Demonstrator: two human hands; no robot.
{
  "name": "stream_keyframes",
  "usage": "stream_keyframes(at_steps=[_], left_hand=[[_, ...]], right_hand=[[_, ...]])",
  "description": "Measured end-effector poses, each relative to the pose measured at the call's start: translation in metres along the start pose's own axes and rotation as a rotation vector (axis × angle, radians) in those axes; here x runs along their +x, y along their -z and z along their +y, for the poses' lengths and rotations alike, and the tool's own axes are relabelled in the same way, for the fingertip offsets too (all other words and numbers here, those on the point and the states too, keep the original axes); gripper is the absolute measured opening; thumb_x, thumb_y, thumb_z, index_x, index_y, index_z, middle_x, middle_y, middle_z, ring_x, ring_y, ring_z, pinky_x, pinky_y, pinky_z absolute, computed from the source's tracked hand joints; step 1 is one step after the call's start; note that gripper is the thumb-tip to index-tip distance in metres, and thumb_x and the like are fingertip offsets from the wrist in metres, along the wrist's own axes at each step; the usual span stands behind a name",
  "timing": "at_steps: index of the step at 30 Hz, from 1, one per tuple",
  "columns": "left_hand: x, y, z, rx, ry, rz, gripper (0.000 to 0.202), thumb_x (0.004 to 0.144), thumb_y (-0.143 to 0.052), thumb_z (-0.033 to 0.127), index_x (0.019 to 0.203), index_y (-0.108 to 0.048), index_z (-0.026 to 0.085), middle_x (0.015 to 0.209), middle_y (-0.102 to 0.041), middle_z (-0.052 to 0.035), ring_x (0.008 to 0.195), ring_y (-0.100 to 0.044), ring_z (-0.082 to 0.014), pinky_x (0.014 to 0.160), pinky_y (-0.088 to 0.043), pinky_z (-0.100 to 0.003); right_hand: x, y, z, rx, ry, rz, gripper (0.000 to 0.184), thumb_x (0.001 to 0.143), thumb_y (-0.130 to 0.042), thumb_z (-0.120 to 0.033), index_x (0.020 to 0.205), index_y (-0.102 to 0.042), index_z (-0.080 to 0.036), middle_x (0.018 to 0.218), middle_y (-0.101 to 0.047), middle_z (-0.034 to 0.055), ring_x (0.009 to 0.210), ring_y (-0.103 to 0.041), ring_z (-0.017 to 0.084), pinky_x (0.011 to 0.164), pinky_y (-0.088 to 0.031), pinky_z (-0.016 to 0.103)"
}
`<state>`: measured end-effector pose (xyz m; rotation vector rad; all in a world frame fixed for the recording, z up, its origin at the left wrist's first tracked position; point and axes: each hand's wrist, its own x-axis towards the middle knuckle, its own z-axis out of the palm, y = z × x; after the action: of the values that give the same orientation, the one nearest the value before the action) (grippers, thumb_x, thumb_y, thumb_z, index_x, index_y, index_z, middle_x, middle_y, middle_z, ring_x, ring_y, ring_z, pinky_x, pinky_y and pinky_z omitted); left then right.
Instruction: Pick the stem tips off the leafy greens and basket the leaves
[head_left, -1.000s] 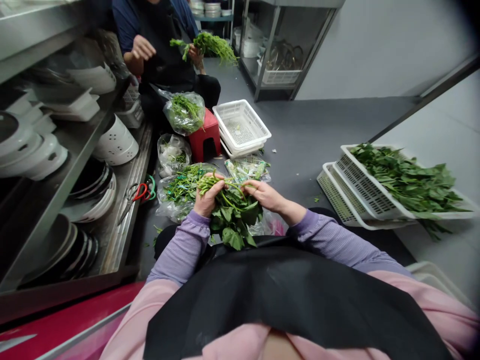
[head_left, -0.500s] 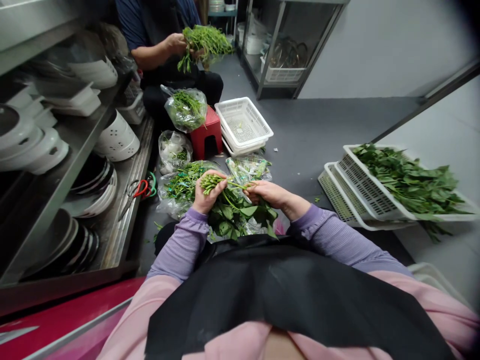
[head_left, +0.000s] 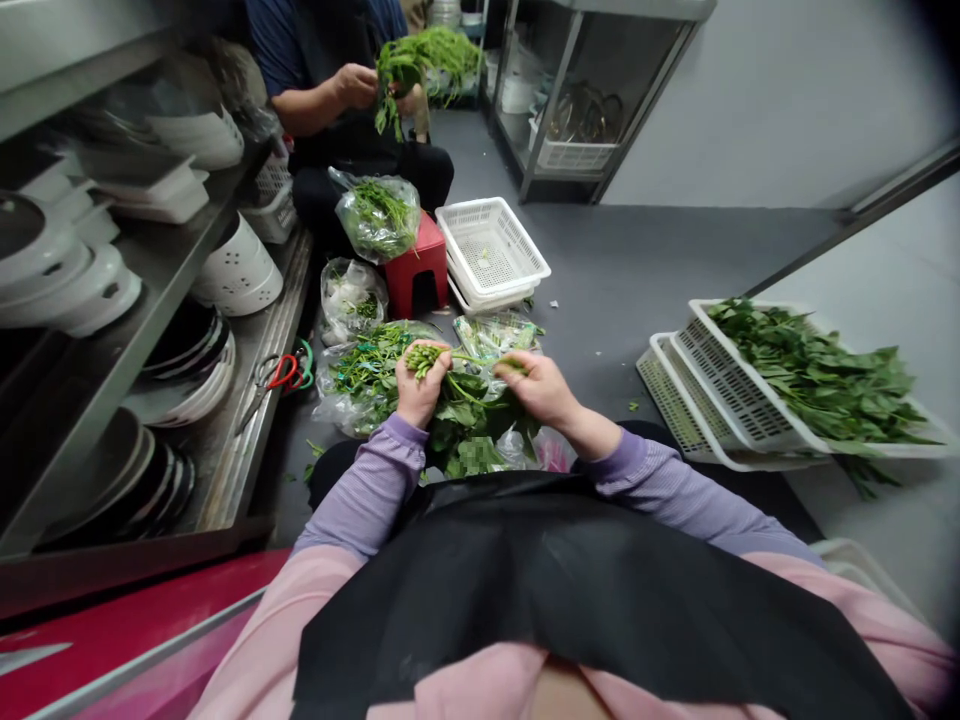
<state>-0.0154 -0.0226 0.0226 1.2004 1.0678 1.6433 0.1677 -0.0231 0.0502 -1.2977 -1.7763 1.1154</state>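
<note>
My left hand is closed around a bunch of leafy greens, whose thick cut stem ends poke out above the fingers. From that fist the dark leaves hang down and to the right. My right hand is slightly apart from it, its fingers pinched on a green stem at the bunch's right side; part of this grip is blurred. Just beyond the left hand, a pile of leafy greens lies on clear plastic. Behind both hands is a clear bag of greens.
A co-worker's hand holds stringy greens. Bagged greens rest on a red stool, beside stacked white baskets. At right, a white basket holds leaves. Scissors lie on the left shelf's edge.
My right hand has turned and its fingers have shifted slightly right along the stems. The leaves under my hands hang differently. The co-worker's greens have moved up and right.
</note>
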Motion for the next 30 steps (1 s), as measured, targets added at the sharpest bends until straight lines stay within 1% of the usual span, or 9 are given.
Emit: stream_keyframes(at_steps=[2, 5, 10, 14, 19, 22, 26, 28, 30], left_hand=[[0.001, -0.002, -0.005, -0.033, 0.032, 0.020, 0.024, 0.067, -0.069, 0.035, 0.075, -0.059, 0.015, 0.061, -0.057, 0.0005, 0.055, -0.053, -0.0100, 0.059, -0.044, -0.024], [0.001, -0.005, -0.010, -0.070, 0.077, 0.060, 0.023, 0.066, -0.068, 0.034, 0.075, -0.058, 0.015, 0.059, -0.056, 0.0012, 0.053, -0.052, -0.0095, 0.055, -0.043, -0.023], [0.006, 0.000, -0.018, -0.116, 0.139, 0.149, 0.025, 0.063, -0.069, 0.034, 0.074, -0.058, 0.014, 0.062, -0.058, 0.0002, 0.055, -0.054, -0.0101, 0.056, -0.044, -0.023], [0.013, 0.006, -0.022, -0.118, 0.102, 0.228, 0.025, 0.062, -0.070, 0.033, 0.073, -0.059, 0.014, 0.066, -0.059, 0.0000, 0.058, -0.054, -0.0096, 0.060, -0.045, -0.024], [0.022, 0.012, -0.021, -0.071, 0.036, 0.266, 0.023, 0.064, -0.069, 0.034, 0.072, -0.059, 0.014, 0.057, -0.055, 0.0020, 0.052, -0.051, -0.0088, 0.057, -0.044, -0.024], [0.035, 0.020, -0.030, -0.050, 0.102, 0.288, 0.026, 0.063, -0.069, 0.035, 0.071, -0.057, 0.014, 0.057, -0.055, 0.0015, 0.051, -0.051, -0.0093, 0.056, -0.043, -0.024], [0.057, 0.044, -0.054, 0.055, 0.243, 0.425, 0.029, 0.055, -0.072, 0.024, 0.073, -0.052, 0.014, 0.059, -0.056, 0.0029, 0.052, -0.051, -0.0090, 0.055, -0.042, -0.023], [0.065, 0.056, -0.061, 0.131, 0.217, 0.503, 0.030, 0.054, -0.071, 0.018, 0.076, -0.053, 0.013, 0.060, -0.056, 0.0036, 0.054, -0.051, -0.0085, 0.057, -0.043, -0.023], [0.069, 0.062, -0.061, 0.168, 0.153, 0.554, 0.030, 0.054, -0.069, 0.015, 0.080, -0.055, 0.013, 0.062, -0.056, 0.0036, 0.056, -0.052, -0.0080, 0.059, -0.043, -0.022]], right_hand=[[-0.004, -0.017, -0.011, -0.182, 0.108, -0.023, 0.021, 0.070, -0.061, -0.037, 0.077, -0.061, -0.017, 0.076, -0.060, 0.0024, 0.070, -0.052, 0.014, 0.067, -0.038, 0.026], [0.004, -0.038, -0.018, -0.356, 0.129, -0.107, 0.015, 0.071, -0.059, -0.032, 0.073, -0.063, -0.017, 0.073, -0.061, 0.0024, 0.068, -0.051, 0.013, 0.065, -0.036, 0.025], [0.023, -0.045, -0.012, -0.472, 0.106, -0.041, 0.013, 0.070, -0.051, -0.024, 0.062, -0.057, -0.016, 0.063, -0.054, 0.0015, 0.061, -0.045, 0.012, 0.060, -0.032, 0.024], [0.039, -0.047, -0.004, -0.239, 0.038, 0.086, 0.014, 0.071, -0.046, -0.025, 0.062, -0.053, -0.016, 0.059, -0.050, -0.0011, 0.059, -0.042, 0.011, 0.058, -0.032, 0.023], [0.060, -0.046, 0.001, 0.266, -0.224, 0.215, 0.009, 0.069, -0.047, -0.028, 0.068, -0.048, -0.019, 0.048, -0.036, -0.0063, 0.046, -0.031, 0.009, 0.046, -0.026, 0.023], [0.064, -0.042, 0.001, 0.411, -0.300, 0.092, 0.008, 0.067, -0.051, -0.026, 0.068, -0.047, -0.019, 0.047, -0.035, -0.0070, 0.042, -0.028, 0.008, 0.043, -0.022, 0.022], [0.062, -0.042, 0.002, 0.499, -0.339, -0.079, 0.008, 0.066, -0.051, -0.025, 0.070, -0.048, -0.018, 0.060, -0.051, -0.0023, 0.048, -0.040, 0.008, 0.045, -0.029, 0.022], [0.063, -0.042, 0.005, 0.556, -0.341, -0.135, 0.010, 0.065, -0.052, -0.026, 0.069, -0.048, -0.018, 0.058, -0.051, -0.0022, 0.048, -0.041, 0.009, 0.046, -0.030, 0.023], [0.066, -0.043, 0.008, 0.609, -0.323, -0.161, 0.010, 0.064, -0.054, -0.025, 0.066, -0.046, -0.018, 0.051, -0.043, -0.0048, 0.045, -0.036, 0.008, 0.047, -0.028, 0.023]])
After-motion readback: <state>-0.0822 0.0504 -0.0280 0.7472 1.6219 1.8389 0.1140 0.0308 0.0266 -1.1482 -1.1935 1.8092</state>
